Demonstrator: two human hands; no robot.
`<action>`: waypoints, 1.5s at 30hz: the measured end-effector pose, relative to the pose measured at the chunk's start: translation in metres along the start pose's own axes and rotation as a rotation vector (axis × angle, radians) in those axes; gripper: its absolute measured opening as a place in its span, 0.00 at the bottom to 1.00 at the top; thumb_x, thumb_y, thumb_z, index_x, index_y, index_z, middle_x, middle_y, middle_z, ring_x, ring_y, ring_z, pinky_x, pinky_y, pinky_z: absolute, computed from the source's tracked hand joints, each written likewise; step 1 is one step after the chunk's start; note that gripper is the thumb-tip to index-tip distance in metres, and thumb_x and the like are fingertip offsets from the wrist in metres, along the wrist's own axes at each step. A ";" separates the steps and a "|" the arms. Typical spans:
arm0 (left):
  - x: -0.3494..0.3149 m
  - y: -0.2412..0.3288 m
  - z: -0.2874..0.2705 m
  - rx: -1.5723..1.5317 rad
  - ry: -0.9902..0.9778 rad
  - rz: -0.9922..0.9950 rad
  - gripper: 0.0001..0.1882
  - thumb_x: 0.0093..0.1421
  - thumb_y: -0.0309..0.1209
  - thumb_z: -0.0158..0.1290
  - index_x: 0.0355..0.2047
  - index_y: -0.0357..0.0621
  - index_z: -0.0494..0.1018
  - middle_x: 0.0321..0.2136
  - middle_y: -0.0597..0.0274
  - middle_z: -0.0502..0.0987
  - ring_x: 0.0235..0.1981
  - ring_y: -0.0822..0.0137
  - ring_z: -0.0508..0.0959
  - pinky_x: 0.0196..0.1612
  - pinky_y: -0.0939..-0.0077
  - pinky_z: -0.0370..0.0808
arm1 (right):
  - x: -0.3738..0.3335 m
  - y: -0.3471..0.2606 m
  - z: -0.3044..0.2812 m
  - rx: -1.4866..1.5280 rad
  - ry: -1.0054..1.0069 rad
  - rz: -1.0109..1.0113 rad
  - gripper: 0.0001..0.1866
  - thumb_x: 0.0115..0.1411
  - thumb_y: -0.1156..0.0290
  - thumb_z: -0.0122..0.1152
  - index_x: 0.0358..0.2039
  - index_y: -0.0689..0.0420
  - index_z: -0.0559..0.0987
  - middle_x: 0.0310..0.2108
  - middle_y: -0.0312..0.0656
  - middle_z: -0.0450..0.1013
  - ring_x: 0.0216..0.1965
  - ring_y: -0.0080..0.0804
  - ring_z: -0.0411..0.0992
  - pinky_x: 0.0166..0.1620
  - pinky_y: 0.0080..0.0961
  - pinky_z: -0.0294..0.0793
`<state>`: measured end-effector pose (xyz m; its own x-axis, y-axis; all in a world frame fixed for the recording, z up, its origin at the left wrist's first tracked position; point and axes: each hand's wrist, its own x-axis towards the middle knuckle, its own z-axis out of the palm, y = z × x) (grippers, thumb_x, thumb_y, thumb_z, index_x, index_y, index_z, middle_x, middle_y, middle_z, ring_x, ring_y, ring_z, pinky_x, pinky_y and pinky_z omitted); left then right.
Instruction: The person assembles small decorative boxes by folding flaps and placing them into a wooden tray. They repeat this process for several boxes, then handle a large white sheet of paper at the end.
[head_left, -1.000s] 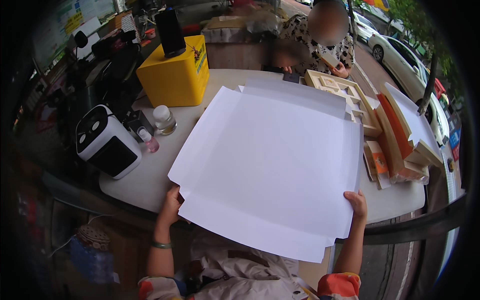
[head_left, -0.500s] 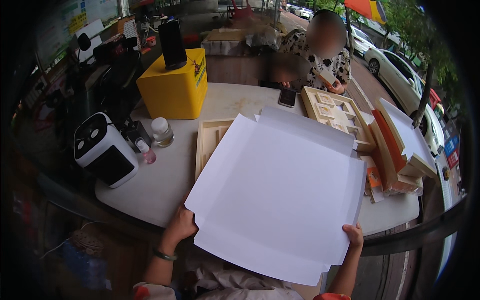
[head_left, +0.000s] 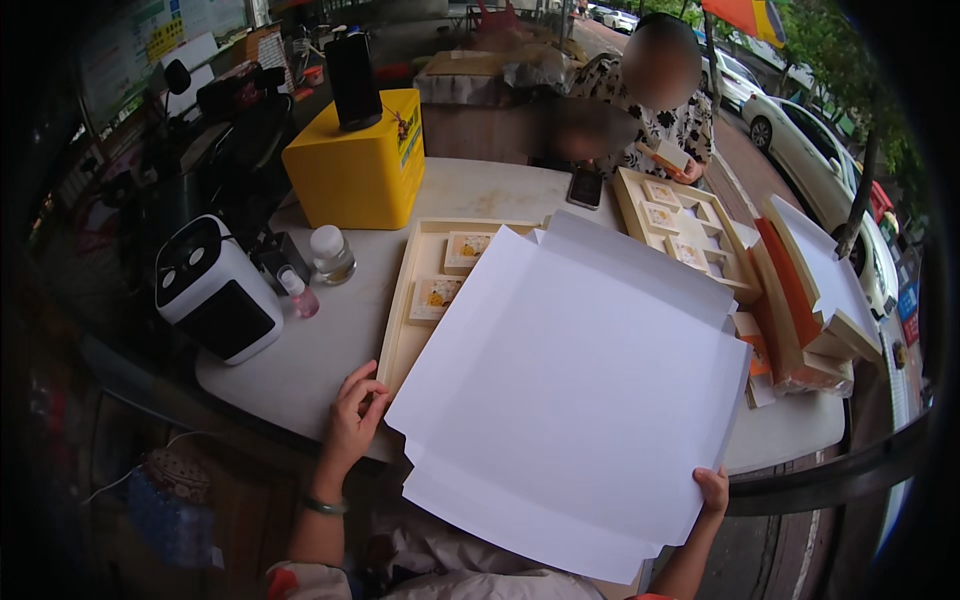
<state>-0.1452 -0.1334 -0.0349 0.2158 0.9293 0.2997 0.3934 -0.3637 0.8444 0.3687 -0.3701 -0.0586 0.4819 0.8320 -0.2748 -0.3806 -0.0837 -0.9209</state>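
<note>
A large white die-cut cardboard sheet (head_left: pixel 580 390) with notched corners lies tilted in front of me. Its lower right edge is pinched by my right hand (head_left: pixel 712 490), thumb on top and the other fingers hidden underneath. My left hand (head_left: pixel 357 410) is off the sheet, fingers apart, beside the near left corner of a pale shallow tray (head_left: pixel 397 335). Whether the fingertips touch that tray I cannot tell. Two small printed square boxes (head_left: pixel 436 297) show inside the tray; the sheet covers the rest.
Across the table (head_left: pixel 270 375), a seated person holds a small pale box (head_left: pixel 668 155) near a second compartmented tray (head_left: pixel 650 205). A phone (head_left: pixel 585 188) lies close by. Left stand a yellow box (head_left: pixel 355 165), a white-and-black appliance (head_left: pixel 222 290), a jar (head_left: pixel 333 256) and a pink spray bottle (head_left: pixel 300 294). Orange-sided boxes (head_left: pixel 785 285) stand right.
My left hand has let go of the sheet's left edge and its fingers have come apart. The sheet has shifted slightly right, showing more of the tray and its small boxes.
</note>
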 end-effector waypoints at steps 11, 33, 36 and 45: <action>0.015 -0.005 0.005 0.434 -0.067 0.050 0.16 0.44 0.23 0.64 0.34 0.42 0.74 0.49 0.48 0.70 0.46 0.46 0.74 0.46 0.61 0.74 | -0.004 0.008 -0.006 0.021 0.023 -0.009 0.27 0.41 0.74 0.62 0.44 0.73 0.72 0.35 0.52 0.75 0.32 0.42 0.75 0.38 0.33 0.77; 0.039 -0.023 -0.005 -0.360 -0.426 -0.615 0.17 0.62 0.36 0.55 0.46 0.37 0.70 0.39 0.64 0.74 0.35 0.77 0.72 0.38 0.76 0.72 | -0.008 -0.007 0.024 -0.041 0.003 0.057 0.28 0.40 0.75 0.63 0.45 0.70 0.72 0.36 0.49 0.75 0.35 0.40 0.75 0.39 0.32 0.75; 0.015 -0.010 -0.001 -0.444 -0.375 -0.396 0.16 0.64 0.28 0.49 0.50 0.33 0.68 0.42 0.64 0.74 0.41 0.77 0.72 0.47 0.79 0.70 | 0.015 -0.003 0.018 -0.040 -0.101 0.070 0.26 0.42 0.75 0.64 0.44 0.68 0.73 0.36 0.48 0.75 0.35 0.38 0.75 0.39 0.31 0.76; 0.016 -0.036 -0.012 -0.161 -0.046 -0.303 0.16 0.63 0.23 0.47 0.51 0.31 0.66 0.43 0.58 0.76 0.43 0.73 0.73 0.49 0.77 0.69 | 0.048 -0.009 0.106 -0.817 0.145 -0.505 0.29 0.58 0.71 0.62 0.59 0.59 0.64 0.54 0.46 0.68 0.53 0.37 0.69 0.52 0.32 0.72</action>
<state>-0.1668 -0.1045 -0.0549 0.1518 0.9884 0.0072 0.3007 -0.0531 0.9523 0.3116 -0.2717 -0.0343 0.5513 0.8035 0.2245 0.5366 -0.1355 -0.8329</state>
